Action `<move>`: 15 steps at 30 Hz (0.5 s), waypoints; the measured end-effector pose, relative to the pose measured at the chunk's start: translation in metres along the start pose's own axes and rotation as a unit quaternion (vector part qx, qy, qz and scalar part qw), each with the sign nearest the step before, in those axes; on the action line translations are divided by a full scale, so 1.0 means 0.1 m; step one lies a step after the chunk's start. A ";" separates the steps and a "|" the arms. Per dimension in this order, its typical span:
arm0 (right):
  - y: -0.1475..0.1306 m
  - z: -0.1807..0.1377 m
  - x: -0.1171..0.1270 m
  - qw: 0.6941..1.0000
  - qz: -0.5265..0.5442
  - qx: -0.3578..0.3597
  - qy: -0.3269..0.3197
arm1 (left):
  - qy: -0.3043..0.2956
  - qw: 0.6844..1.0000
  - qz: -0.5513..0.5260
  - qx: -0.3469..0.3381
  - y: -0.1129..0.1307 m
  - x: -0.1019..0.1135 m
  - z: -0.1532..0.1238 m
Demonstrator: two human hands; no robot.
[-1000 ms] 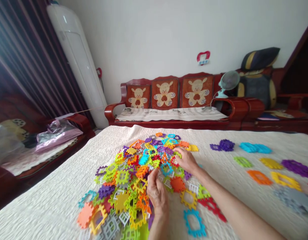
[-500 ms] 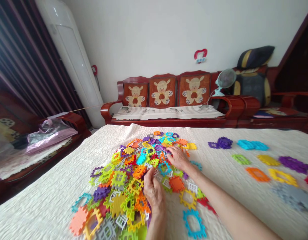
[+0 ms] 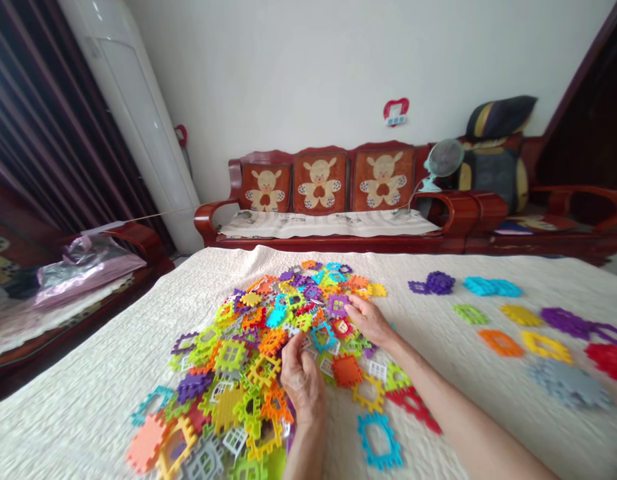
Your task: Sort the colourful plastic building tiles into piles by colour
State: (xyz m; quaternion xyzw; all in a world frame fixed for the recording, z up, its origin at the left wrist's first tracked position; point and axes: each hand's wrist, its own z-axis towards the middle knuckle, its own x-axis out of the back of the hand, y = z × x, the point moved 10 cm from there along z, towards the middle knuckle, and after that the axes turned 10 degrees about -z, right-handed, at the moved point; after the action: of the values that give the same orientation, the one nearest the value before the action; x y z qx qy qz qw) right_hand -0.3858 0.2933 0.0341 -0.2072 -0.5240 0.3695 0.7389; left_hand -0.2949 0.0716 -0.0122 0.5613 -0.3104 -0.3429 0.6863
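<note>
A heap of colourful plastic interlocking building pieces [image 3: 229,357] with toothed edges covers the middle of the table. My right hand [image 3: 371,321] pinches a purple window-like building piece [image 3: 338,306] by its right edge, tilted up over the heap. My left hand [image 3: 303,380] rests at the heap's near right side, fingers curled together; what they hold, if anything, is hidden. Close by lie an orange square piece [image 3: 347,370] and a yellow frame piece [image 3: 369,393]. A blue frame piece [image 3: 379,441] lies apart, nearer to me.
Sorted on the right are purple pieces [image 3: 441,283], blue pieces [image 3: 492,287], grey pieces [image 3: 568,385] and red pieces [image 3: 611,362]. A cream quilted cloth [image 3: 88,400] covers the table. Behind stand a wooden sofa [image 3: 321,244] and a small fan [image 3: 445,158].
My right hand has lifted the purple piece from the heap and drawn slightly back. My left hand stays at about the same spot on the heap. The view has shifted slightly.
</note>
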 end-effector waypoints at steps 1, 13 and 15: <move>0.01 -0.02 0.03 1.000 0.002 -0.005 0.008 | -0.003 1.000 -0.001 -0.003 0.01 0.00 0.00; -0.20 -0.20 -0.03 0.988 0.120 -0.041 -0.091 | -0.017 0.997 -0.075 0.005 -0.09 -0.10 0.00; -0.19 -0.20 -0.07 0.986 0.132 -0.045 -0.095 | -0.023 0.996 -0.082 0.002 -0.10 -0.12 0.00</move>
State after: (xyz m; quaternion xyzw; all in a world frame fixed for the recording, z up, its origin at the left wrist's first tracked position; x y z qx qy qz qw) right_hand -0.3623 0.2773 0.0358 -0.2713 -0.5759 0.4584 0.6201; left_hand -0.3024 0.0801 -0.0222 0.5780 -0.2794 -0.4103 0.6477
